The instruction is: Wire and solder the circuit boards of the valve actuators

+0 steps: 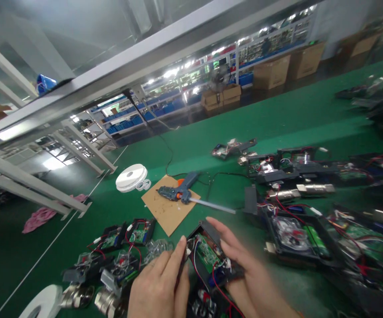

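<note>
A: Head view. Left hand [160,287] low centre, fingers curled, thumb and forefinger pinched at the left edge of an open black electronics housing [215,260]. Looks to be nipping a thin dark wire or tool there; blurred, cannot tell which.

B: Right hand [244,269]?

A: Cupped under and along the housing's right side, fingers spread over the far rim. Grasping, not clenched. Housing tilted, raised just above the green table mat [304,119], front centre.

B: Contents?

A: Green circuit board [207,254] seated inside, red and black leads trailing off the near end.

B: Handling judgement?

A: Probably light; stiff plastic shell, fragile inside. Best held by the outer walls, as now. Keep off board and solder joints; leads likely to snag or tear if pulled.

B: Surroundings?

A: Hot glue gun [178,191] lying on a brown cardboard sheet [166,212], just beyond the hands, glue stick pointing right. White tape roll [131,177] further left. Similar open units [125,236] near the left hand, more assemblies [293,234] to the right, partly blurred. Pink cloth [40,217] at far left. Cardboard boxes [271,70] and shelving well beyond the table.
</note>
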A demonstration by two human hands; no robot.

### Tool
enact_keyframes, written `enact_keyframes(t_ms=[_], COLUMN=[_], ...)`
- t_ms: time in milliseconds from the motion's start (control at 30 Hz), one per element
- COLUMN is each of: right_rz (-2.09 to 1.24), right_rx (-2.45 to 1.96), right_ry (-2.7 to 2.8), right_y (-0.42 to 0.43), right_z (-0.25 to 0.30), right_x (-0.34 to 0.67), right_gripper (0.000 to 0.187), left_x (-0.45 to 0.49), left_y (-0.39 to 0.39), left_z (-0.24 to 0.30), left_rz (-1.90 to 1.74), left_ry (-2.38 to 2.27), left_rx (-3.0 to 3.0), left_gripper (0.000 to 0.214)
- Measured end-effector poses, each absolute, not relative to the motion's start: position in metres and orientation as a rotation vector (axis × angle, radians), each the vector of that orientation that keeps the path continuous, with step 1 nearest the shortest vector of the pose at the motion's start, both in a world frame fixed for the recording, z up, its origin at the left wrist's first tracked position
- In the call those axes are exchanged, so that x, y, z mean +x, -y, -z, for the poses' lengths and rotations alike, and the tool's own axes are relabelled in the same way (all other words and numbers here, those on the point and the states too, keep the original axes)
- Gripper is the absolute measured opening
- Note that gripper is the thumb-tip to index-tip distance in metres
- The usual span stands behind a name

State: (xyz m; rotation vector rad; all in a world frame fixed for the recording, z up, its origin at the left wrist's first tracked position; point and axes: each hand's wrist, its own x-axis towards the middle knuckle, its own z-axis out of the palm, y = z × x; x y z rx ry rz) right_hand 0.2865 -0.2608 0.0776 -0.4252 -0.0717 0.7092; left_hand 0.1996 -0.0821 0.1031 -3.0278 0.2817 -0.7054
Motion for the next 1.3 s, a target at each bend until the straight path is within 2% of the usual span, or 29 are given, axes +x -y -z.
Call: enact_keyframes(t_ms=[133, 233, 367, 567, 633, 767, 833, 1100, 1300], right_rz=[-0.765, -0.790, -0.825, -0.902, -0.917, -0.901, -0.885, -0.837, -0.804], right_rx=[-0.411, -0.479, -0.599, -0.633, -0.643, -0.666, -0.678, -0.666, -0.706], right_ry=[0.119, 0.164, 0.232, 0.311, 0.311, 0.273, 0.260, 0.287, 0.351], right_y=[0.262, 0.264, 0.266, 0.272, 0.273, 0.276, 0.277, 0.274, 0.275], right_z=[-0.076, -0.077, -0.077, -0.084, -0.087, -0.084, -0.079, -0.068, -0.064], right_x=[0.284, 0.280, 0.275, 0.273, 0.271, 0.264, 0.263, 0.265, 0.265], right_gripper=[0.053, 0.058, 0.075, 0.100, 0.104, 0.098, 0.093, 0.086, 0.078], left_x=[0.195, 0.193, 0.192, 0.183, 0.177, 0.169, 0.168, 0.175, 0.178], left_y=[0.089, 0.097, 0.106, 0.119, 0.123, 0.132, 0.135, 0.135, 0.136], left_z=[-0.103, -0.113, -0.127, -0.134, -0.131, -0.127, -0.129, -0.148, -0.144], left_rz=[0.655, 0.443, 0.158, 0.045, 0.118, 0.476, 0.535, -0.040, -0.010], left_ry=[-0.072, 0.196, 0.277, 0.395, 0.417, 0.445, 0.406, 0.460, 0.383], left_rx=[-3.485, -3.741, -3.967, -4.087, -4.138, -4.257, -4.279, -4.094, -4.191], left_gripper=[0.044, 0.039, 0.039, 0.036, 0.034, 0.034, 0.033, 0.027, 0.027])
